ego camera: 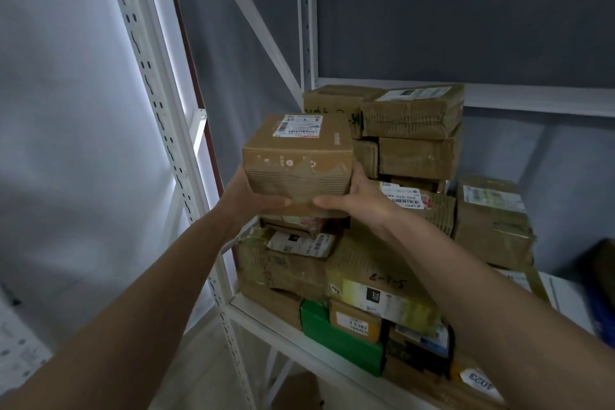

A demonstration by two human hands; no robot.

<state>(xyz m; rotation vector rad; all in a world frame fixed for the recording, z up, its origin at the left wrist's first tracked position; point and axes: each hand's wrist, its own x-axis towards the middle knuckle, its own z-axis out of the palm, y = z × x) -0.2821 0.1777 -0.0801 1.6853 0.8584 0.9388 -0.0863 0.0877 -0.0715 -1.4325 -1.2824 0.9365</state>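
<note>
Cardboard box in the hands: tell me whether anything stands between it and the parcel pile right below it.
Nothing visible does. The left hand and right hand grip the cardboard box directly over the parcel pile. A taller stack stands close behind on its right.

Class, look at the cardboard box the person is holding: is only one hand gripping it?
No: both the left hand and the right hand grip the cardboard box from either side.

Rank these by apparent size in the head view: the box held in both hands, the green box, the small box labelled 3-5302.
1. held box, though it is nearest the camera, so its lead is unsure.
2. green box, partly hidden.
3. 3-5302 box, clearly smallest.
</note>
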